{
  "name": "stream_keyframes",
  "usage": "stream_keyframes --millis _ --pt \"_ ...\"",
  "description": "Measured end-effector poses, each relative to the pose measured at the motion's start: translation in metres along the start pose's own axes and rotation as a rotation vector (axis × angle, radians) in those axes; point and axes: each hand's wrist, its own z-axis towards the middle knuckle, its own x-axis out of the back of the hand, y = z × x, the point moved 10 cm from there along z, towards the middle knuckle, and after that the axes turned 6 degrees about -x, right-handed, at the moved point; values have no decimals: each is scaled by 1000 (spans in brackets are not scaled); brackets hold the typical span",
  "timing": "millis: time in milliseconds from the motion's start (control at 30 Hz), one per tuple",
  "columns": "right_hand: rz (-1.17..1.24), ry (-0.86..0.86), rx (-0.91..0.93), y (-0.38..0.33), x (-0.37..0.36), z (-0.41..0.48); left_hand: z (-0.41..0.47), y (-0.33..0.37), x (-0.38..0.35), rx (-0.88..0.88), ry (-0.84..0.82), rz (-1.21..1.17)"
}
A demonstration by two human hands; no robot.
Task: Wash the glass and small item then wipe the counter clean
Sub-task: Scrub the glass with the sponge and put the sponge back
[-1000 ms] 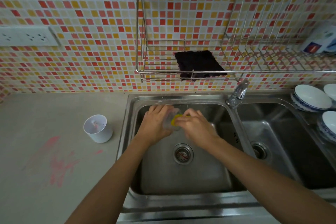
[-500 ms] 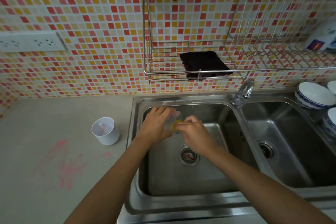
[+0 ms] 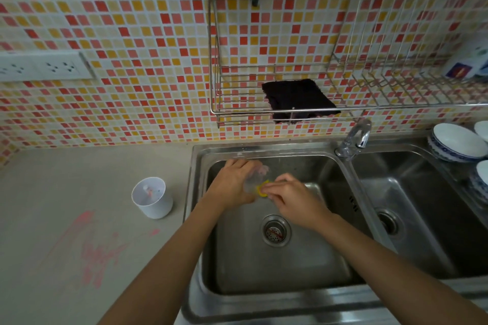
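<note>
Over the left basin of the steel sink (image 3: 280, 269), my left hand (image 3: 232, 185) grips a clear glass (image 3: 257, 175) with pink smears on it. My right hand (image 3: 293, 198) presses a yellow sponge (image 3: 261, 189) against the glass's mouth. A small white cup (image 3: 152, 201) with pink residue inside stands on the beige counter (image 3: 52, 192) just left of the sink. Pink smears (image 3: 92, 253) mark the counter in front of the cup.
A wire rack (image 3: 343, 111) on the tiled wall holds a dark folded cloth (image 3: 298, 99) above the sink. The tap (image 3: 355, 140) stands between the two basins. White bowls (image 3: 456, 144) sit at the far right. A wall socket strip (image 3: 45, 66) is at the left.
The view has shifted so the sink sits further right. My hands stay together over the basin, the sponge still working at the glass.
</note>
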Motion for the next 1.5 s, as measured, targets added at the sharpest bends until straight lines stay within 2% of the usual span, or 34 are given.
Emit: stream_keyframes --millis 100,300,400,500,633,800,900,967,1033,1100,1233,1300,1400,1500 --pt "41 -42 -14 0 -5 2 -1 -3 1 -3 0 1" --pt "-106 -27 162 -8 -1 8 -3 -4 5 45 24 -205" --pt "-82 45 175 -13 10 10 -5 1 13 66 58 -232" --pt "-15 69 133 -13 18 14 -8 2 18 114 121 -187" --pt "55 12 57 -12 16 19 -15 -6 29 152 281 -175" --pt "157 -97 -32 -1 2 18 -12 -6 27 89 140 89" --pt "-46 -146 87 -10 -4 19 -13 -5 20 28 74 95" --pt "-280 -48 187 -18 6 21 -12 -3 20 -13 75 79" --pt "-360 50 223 -20 13 19 -10 0 28 -39 119 83" --pt "-284 109 176 -19 13 17 -8 3 34 -52 154 118" --pt "191 -13 -120 1 -10 15 -5 2 29 -58 101 175" --pt "95 -44 -55 -1 -11 18 -7 2 25 -56 83 162" --pt "-345 36 168 -17 1 22 -7 4 26 -48 63 122" --pt "-396 49 190 -22 4 21 -7 3 33 -54 111 83"
